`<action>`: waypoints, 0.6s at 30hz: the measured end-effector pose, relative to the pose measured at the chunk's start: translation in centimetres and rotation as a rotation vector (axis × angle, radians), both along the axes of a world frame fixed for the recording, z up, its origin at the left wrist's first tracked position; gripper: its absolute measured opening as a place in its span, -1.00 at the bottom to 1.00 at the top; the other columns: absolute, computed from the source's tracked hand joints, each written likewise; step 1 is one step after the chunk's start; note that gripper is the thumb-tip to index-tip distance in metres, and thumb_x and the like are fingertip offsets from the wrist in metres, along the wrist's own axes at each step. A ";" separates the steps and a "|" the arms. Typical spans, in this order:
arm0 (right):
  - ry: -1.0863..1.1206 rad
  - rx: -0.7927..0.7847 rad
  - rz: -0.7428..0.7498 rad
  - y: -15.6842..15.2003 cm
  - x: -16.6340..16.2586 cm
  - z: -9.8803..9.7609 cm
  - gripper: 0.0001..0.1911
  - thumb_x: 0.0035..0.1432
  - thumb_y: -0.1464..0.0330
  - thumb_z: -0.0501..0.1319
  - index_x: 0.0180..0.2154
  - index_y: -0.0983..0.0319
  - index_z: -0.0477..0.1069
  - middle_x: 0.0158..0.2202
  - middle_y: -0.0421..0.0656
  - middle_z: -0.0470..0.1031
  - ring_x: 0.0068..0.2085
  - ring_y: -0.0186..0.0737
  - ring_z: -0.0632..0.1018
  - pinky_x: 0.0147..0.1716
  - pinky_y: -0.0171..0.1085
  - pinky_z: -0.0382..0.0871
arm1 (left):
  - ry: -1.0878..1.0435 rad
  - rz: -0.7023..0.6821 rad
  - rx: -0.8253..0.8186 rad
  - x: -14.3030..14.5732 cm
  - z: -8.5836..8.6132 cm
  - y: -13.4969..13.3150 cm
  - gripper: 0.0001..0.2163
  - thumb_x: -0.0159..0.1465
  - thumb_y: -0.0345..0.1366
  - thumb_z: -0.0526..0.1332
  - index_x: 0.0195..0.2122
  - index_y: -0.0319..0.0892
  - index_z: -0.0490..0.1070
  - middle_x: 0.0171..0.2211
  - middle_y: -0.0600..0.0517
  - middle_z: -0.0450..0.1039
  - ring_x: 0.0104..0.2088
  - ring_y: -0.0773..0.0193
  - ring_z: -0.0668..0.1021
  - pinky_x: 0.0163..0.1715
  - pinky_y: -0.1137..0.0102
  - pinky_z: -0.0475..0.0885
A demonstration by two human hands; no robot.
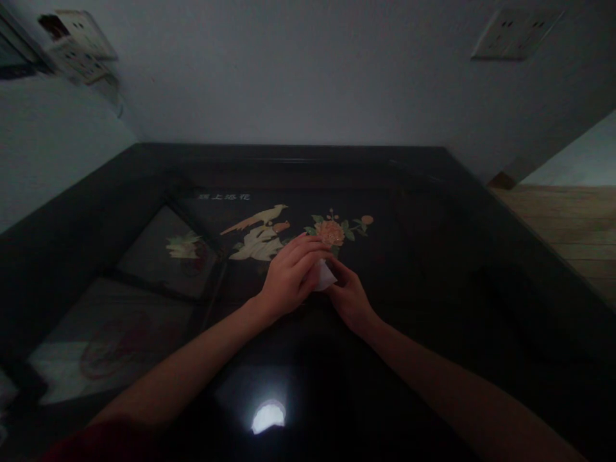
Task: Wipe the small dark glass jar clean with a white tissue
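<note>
A small piece of white tissue point(325, 276) shows between my two hands, over the middle of a dark glossy tabletop point(385, 333). My left hand point(297, 266) curves over it from the left, its fingers bent and reaching across toward the right hand. My right hand point(350, 296) closes on the tissue from the right, with thumb and fingers at its edge. Part of the tissue is hidden under the left fingers. Just beyond the hands, the tabletop bears a pink flower picture point(331, 232) and a pale bird picture point(262, 218).
The table's far edge meets a pale wall point(298, 77). Wall sockets point(517, 33) are at the upper right, and more sockets point(79, 51) with something plugged in at the upper left. Wooden flooring point(568, 218) lies to the right. A bright light reflection point(268, 416) shows on the near surface.
</note>
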State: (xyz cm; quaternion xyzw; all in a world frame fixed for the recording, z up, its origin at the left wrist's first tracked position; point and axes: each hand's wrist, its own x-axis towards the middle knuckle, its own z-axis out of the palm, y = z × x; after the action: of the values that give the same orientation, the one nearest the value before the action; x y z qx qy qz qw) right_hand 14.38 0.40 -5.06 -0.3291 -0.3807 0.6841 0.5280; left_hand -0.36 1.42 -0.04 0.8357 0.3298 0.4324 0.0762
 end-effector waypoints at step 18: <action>-0.001 -0.034 0.016 -0.1 0.2 0.5 -0.38 -0.40 0.39 0.53 -0.16 0.11 0.51 -0.18 -0.22 0.61 -0.18 -0.14 0.58 -0.10 -0.17 0.46 | -0.306 0.116 -0.365 0.8 1.1 -0.5 -0.68 0.36 -0.22 -0.05 -0.18 -0.18 0.49 -0.13 -0.10 0.55 -0.05 0.13 0.54 0.01 0.18 0.40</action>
State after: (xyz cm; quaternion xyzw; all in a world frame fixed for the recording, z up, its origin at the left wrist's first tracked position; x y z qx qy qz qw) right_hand 14.59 0.31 -4.57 -0.3351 -0.3718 0.6946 0.5167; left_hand 0.43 0.91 1.04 0.7126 0.4347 0.4909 0.2497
